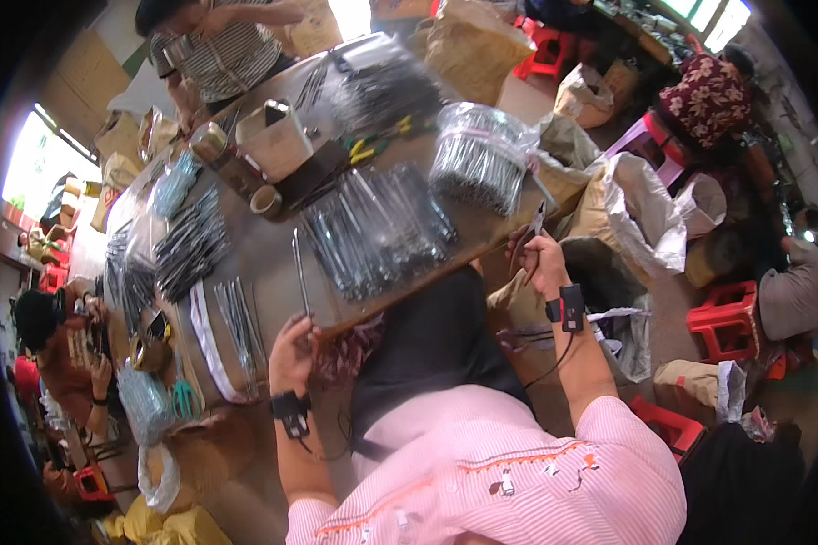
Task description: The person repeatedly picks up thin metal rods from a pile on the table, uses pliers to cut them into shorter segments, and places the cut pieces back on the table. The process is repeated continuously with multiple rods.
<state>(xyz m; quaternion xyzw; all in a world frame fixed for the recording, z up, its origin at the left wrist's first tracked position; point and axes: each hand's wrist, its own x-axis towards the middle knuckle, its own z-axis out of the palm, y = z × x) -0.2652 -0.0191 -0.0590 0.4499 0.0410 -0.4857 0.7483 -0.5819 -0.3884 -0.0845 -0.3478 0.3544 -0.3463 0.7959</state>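
My left hand (293,356) is at the table's front edge, its fingers pinched on the lower end of a thin metal rod (301,272). The rod points away from me across the tabletop. Off the table's right corner, my right hand (543,262) is closed round a pair of pliers (538,221) with its jaws pointing up and away. Between the hands, a row of clear-bagged metal rods (373,232) lies on the table. A large plastic-wrapped bundle of rods (482,159) stands at the right corner.
More metal rods (191,241) lie in piles at left. An open box (273,141), a tape roll (265,201) and yellow-handled pliers (365,151) are farther back. Open sacks (627,209) and a red stool (725,320) stand at right. Co-workers sit at the far side (218,54) and left (68,354).
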